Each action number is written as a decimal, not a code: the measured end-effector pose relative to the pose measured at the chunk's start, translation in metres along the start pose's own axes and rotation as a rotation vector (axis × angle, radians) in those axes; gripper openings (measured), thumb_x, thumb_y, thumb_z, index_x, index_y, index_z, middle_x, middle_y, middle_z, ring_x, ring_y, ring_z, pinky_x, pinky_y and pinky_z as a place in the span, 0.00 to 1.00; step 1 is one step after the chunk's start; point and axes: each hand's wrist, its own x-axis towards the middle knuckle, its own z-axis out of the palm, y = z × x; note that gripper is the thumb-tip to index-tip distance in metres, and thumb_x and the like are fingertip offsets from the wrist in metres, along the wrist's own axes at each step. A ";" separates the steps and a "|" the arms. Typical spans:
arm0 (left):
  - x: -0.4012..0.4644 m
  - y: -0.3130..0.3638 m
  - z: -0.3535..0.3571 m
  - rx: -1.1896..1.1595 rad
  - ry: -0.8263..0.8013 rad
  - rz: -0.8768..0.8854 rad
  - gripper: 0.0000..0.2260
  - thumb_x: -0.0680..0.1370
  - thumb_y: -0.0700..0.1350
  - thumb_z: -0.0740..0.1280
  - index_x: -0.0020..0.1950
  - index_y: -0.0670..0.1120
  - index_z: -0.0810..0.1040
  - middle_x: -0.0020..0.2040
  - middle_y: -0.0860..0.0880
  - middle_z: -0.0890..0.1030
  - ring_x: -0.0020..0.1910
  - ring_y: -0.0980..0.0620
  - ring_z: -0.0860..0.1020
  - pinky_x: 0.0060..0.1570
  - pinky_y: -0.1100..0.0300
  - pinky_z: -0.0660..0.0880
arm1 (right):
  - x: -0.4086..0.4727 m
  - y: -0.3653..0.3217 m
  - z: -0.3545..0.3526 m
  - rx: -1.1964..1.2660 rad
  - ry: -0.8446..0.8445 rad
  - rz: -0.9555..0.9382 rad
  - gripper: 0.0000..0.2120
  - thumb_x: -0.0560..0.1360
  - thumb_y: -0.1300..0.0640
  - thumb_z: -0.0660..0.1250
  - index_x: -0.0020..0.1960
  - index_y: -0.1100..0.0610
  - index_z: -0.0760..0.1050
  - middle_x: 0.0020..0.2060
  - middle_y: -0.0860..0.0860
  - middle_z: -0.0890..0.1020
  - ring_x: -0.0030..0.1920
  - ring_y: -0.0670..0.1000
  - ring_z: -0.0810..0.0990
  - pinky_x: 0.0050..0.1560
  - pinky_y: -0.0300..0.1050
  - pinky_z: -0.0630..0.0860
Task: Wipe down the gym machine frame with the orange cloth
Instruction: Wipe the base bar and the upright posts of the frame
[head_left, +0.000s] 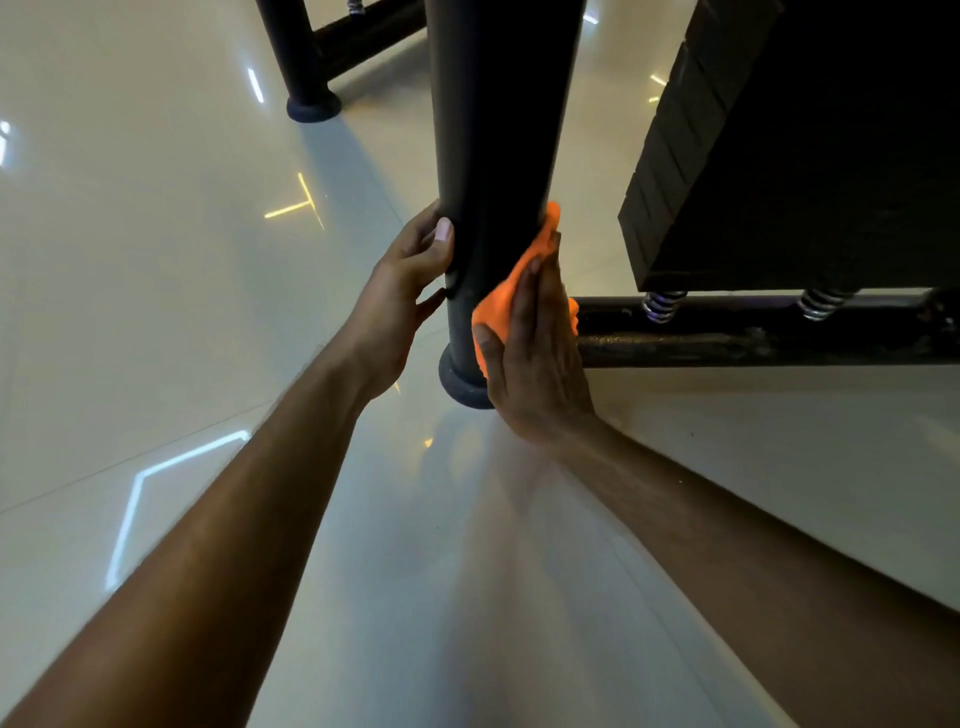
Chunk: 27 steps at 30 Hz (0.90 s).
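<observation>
With the orange cloth (498, 304) pressed flat-fingered by the right hand (535, 358) against the upright post (493, 156), which is steadied by the left hand (410, 275) with thumb laid along it and nothing clasped in either grip, the unclasped cloth could slip down to the floor (156, 312).

1. The black upright post (498, 171) rises from a round foot (460, 387) on the tiled floor (171, 312); open floor lies along its left side.
2. Right of the post, a low crossbar (753, 343) blocks passage at floor level.
3. The weight stack (789, 156) hangs above the crossbar on springs (662, 306), leaving a narrow gap beside the post.
4. A second post (301, 62) stands well behind.
</observation>
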 end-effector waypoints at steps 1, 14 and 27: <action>0.001 -0.001 0.000 0.001 0.001 0.001 0.19 0.89 0.55 0.59 0.81 0.59 0.71 0.74 0.61 0.78 0.75 0.58 0.75 0.79 0.45 0.68 | 0.001 -0.001 -0.001 0.047 0.006 0.019 0.36 0.89 0.39 0.50 0.87 0.55 0.37 0.86 0.64 0.51 0.86 0.65 0.56 0.81 0.69 0.65; 0.000 -0.020 -0.002 -0.010 0.005 -0.018 0.18 0.89 0.53 0.59 0.80 0.60 0.71 0.74 0.61 0.78 0.74 0.58 0.75 0.78 0.45 0.70 | -0.001 0.004 0.010 0.011 -0.023 0.064 0.42 0.87 0.36 0.52 0.86 0.61 0.37 0.86 0.67 0.52 0.85 0.67 0.57 0.84 0.64 0.61; 0.004 -0.028 -0.007 -0.044 0.012 -0.028 0.19 0.90 0.53 0.57 0.82 0.59 0.70 0.76 0.60 0.77 0.76 0.55 0.74 0.78 0.43 0.70 | 0.010 -0.010 0.026 0.045 0.138 0.109 0.43 0.87 0.39 0.59 0.84 0.65 0.42 0.84 0.70 0.55 0.85 0.69 0.58 0.83 0.67 0.62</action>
